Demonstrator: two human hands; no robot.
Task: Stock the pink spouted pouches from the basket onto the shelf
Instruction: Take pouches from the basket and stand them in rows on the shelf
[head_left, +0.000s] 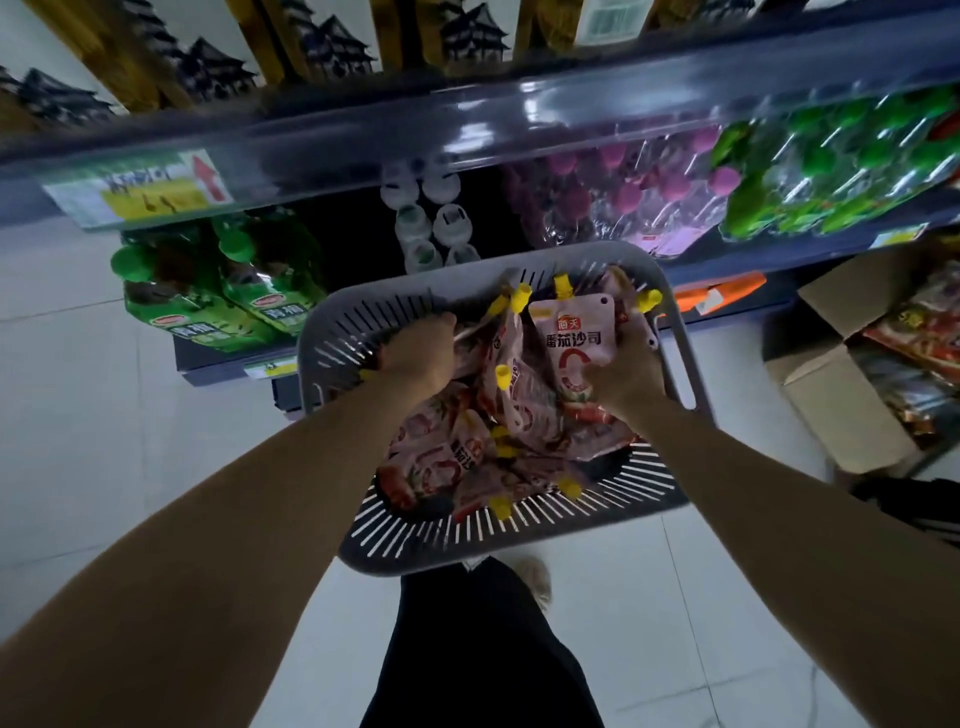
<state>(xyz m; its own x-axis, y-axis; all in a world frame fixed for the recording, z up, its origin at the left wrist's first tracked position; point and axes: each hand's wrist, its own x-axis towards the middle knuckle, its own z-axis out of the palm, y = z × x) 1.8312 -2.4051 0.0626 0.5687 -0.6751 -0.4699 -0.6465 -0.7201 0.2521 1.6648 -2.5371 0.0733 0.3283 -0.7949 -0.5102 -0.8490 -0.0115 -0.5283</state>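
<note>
A grey slotted basket (524, 540) sits below me on the floor in front of the shelf (545, 104), filled with several pink spouted pouches (441, 462) that have yellow caps. Both hands are inside the basket. My left hand (418, 351) is closed around a pouch near the basket's far left side, its fingers hidden among the pouches. My right hand (626, 382) grips the lower part of an upright pink pouch (574, 338), its label facing me and its yellow cap pointing to the shelf.
On the shelf stand green-capped pouches (228, 291) at left, clear-capped ones (431, 223) in the middle, purple-capped (623, 192) and green ones (831, 166) at right. An open cardboard box (857, 374) of goods lies at right. White floor tiles (83, 395) spread to the left.
</note>
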